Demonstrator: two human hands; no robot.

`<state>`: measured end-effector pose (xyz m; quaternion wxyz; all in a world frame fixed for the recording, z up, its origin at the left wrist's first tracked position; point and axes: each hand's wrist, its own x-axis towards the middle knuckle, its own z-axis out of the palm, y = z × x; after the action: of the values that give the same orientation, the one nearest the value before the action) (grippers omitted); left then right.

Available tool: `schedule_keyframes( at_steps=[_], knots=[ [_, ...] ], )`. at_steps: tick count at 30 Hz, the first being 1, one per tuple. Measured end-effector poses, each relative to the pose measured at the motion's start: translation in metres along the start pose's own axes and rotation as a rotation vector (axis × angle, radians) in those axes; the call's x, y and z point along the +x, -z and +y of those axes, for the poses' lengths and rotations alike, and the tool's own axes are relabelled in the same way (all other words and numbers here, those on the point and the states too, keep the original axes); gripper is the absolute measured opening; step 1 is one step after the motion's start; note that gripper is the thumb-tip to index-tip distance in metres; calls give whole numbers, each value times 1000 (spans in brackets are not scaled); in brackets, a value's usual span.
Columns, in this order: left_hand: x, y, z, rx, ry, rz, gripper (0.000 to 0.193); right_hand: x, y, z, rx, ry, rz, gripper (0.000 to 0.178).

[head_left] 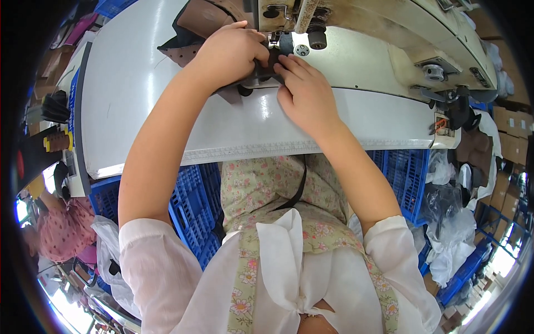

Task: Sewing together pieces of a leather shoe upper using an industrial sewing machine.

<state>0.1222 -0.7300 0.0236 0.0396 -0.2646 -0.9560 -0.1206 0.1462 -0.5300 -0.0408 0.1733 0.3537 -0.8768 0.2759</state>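
Note:
A sewing machine (356,61) stands on the white table, its presser foot (273,40) down close to my fingertips. Under and in front of the foot lies a dark brown leather piece (272,60). My left hand (231,53) is closed on this leather at the left of the foot, thumb side toward the needle area. From the right, my right hand (306,92) rests its stretched fingers on the leather's edge, thumb apart. More brown leather with a black lining (197,25) spreads behind my left hand and is partly hidden by it.
A ruler strip (250,150) runs along the front edge of the white table (133,94). Blue plastic crates (192,206) stand beneath, on both sides of my lap. Thread spools (55,142) are at the left. Plastic bags (445,222) hang at the right, and a person in pink (67,228) sits far left.

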Motion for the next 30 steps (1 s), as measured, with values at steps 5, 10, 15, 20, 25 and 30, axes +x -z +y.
schedule_keyframes(
  at_steps=[5, 10, 15, 20, 25, 30],
  knots=[
    [2, -3, -8, 15, -92, 33, 29, -4, -2, -1, 165, -112, 52, 26],
    [3, -1, -5, -6, -22, -22, 29, -4, -1, 2, 49, -42, 61, 23],
    [2, -1, -8, 13, -40, -15, 31, -3, -1, -1, 2, -29, 60, 22],
    [5, -1, -10, -2, -63, 5, 32, -3, -3, 2, 34, -51, 63, 23],
    [8, 1, -15, -33, -80, 23, 28, 2, -7, 3, 65, -74, 78, 23],
    [11, 2, -15, -29, -46, -32, 27, 10, -1, 1, 54, -56, 102, 23]
  ],
)
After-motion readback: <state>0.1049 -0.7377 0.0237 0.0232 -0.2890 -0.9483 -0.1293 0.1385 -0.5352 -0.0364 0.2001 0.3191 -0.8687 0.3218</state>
